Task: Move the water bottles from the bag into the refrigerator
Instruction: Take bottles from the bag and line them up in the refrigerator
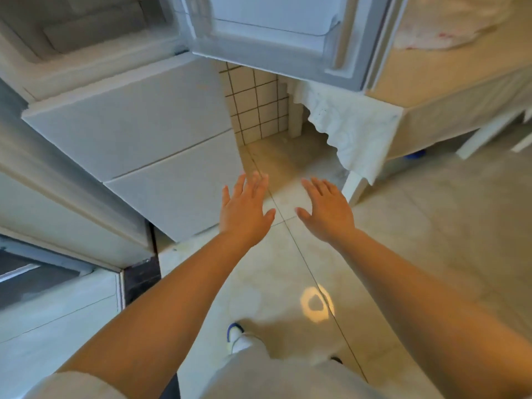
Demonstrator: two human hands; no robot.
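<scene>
Head view:
Writing: no brand, label or lettering can be read on any surface; the picture is soft with blur.
Left hand (244, 210): bare, palm down, fingers spread wide and holding nothing, held over the floor just beside the fridge's lower front.
Right hand (326, 211): bare, palm down, fingers spread wide and holding nothing, near the left hand but apart from it.
Fridge (138, 131): white, smooth, boxy; two flat lower fronts are shut, with a thin seam between them.
Upper door (273, 33): swung open, with a clear plastic shelf rail on its inner face; the compartment behind it is pale and blurred.
Bottles and bag: neither shows in this view, so I cannot tell where they are.
Floor (431, 226): large glossy beige tiles with thin dark joints and a bright ring of reflected light.
Wall (256, 102): small square cream tiles with dark grout.
Table (449, 90): pale top, white legs, a white lace-edged cloth (351, 131) hanging over its corner.
Shoe (236, 335): white with a blue edge, below light trousers.
</scene>
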